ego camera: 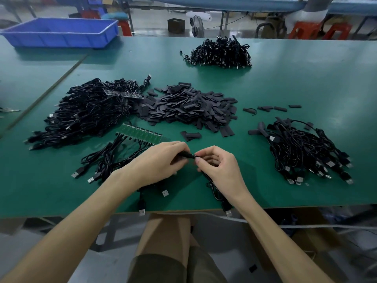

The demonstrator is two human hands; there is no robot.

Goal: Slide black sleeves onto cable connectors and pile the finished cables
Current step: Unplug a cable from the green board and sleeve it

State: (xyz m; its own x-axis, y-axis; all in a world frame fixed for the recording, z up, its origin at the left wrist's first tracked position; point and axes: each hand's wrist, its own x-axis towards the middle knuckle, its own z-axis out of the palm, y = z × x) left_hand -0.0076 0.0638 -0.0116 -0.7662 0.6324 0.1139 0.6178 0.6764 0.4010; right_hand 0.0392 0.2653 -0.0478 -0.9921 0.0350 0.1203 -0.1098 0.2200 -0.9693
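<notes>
Head view: on the counter at six o'clock, a likely soft, light sleeve is pinched by the left hand, the limp cable by the right hand, probably best gripped near its connector.

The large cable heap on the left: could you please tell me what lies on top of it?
A dark circuit-board strip lies across the heap near its far edge. Anything buried beneath it is hidden.

Table: matt green mat. Sleeves: matt black, flat. Cables: slightly glossy black, metal plugs. Bin: glossy blue plastic.
</notes>
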